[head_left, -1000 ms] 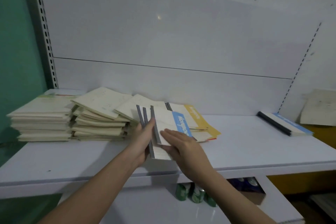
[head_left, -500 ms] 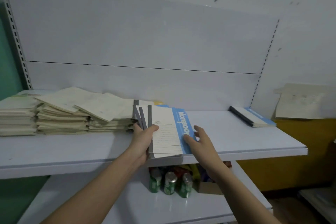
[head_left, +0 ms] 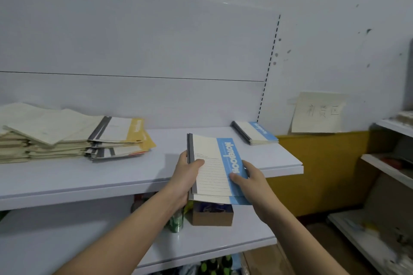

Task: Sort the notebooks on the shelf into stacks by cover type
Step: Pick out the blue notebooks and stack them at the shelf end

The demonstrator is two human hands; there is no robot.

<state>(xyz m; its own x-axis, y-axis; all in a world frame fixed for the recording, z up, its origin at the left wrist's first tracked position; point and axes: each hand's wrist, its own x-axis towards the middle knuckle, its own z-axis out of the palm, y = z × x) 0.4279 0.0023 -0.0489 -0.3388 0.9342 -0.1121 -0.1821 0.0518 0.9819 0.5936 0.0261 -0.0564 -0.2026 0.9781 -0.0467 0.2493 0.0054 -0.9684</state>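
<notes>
Both hands — left hand (head_left: 185, 176) at the spine, right hand (head_left: 250, 179) on the blue edge — clasp blue-banded notebooks (head_left: 212, 169) above the shelf (head_left: 156, 172), squared for the matching stack (head_left: 254, 133).

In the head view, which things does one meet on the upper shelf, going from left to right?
Cream stacks → yellow-edged pile → left hand → held blue notebooks → right hand → blue stack at the shelf's right end.
</notes>
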